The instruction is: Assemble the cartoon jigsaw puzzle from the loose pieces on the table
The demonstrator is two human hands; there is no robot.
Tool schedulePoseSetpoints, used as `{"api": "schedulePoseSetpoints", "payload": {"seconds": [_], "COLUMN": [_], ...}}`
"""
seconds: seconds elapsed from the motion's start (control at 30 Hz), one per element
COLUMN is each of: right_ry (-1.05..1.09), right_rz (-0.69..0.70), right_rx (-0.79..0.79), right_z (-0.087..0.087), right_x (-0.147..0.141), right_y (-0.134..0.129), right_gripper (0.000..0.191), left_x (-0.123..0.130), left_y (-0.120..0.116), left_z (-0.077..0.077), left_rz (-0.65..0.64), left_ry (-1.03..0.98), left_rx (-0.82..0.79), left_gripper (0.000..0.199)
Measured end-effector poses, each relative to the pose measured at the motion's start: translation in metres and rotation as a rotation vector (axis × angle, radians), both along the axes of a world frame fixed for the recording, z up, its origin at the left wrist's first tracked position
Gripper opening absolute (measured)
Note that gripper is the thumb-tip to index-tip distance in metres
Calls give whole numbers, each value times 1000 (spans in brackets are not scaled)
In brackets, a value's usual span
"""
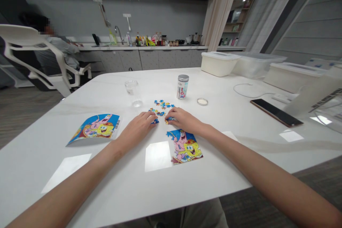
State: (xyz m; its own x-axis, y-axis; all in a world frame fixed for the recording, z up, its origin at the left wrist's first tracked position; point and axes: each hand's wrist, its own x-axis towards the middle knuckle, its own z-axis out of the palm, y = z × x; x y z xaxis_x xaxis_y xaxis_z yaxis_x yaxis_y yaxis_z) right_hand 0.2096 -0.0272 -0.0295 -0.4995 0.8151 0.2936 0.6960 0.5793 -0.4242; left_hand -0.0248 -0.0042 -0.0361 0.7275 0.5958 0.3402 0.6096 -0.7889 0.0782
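Loose jigsaw pieces (161, 104) lie in a small pile at the middle of the white table. At the pile's left edge, my left hand (140, 125) has its fingers closed on a blue piece. My right hand (183, 118), at the right edge, pinches a piece with yellow on it. Just below my right hand lies a joined part of the puzzle (187, 146), showing a pink and a yellow cartoon figure, with a ragged left edge. A curved picture card (97, 127) with a similar picture rests left of my left hand.
Behind the pieces stand an open clear jar (134, 94) and a closed jar (182, 87), with a round lid (202, 102) beside them. A phone (276, 112) and lidded tubs (219, 64) are on the right. A person (57, 48) sits at the back left.
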Motion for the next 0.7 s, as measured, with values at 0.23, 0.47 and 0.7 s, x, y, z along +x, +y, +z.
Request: {"api": "schedulePoseSetpoints", "payload": {"seconds": [0.23, 0.47, 0.7], "right_ry": [1, -16, -57], "right_rz": [-9, -21, 15], "right_rx": [-4, 18, 19], "right_z": [0, -2, -1], "right_x": [0, 1, 2], "right_y": [0, 2, 4], "right_gripper": [18, 21, 21], "left_x": [0, 2, 1], "left_y": [3, -3, -2], "left_z": [0, 5, 4], "left_rz": [16, 14, -2], "left_ry": [11, -56, -77], "left_rx": [-134, -173, -170], "left_gripper": [23, 19, 18]}}
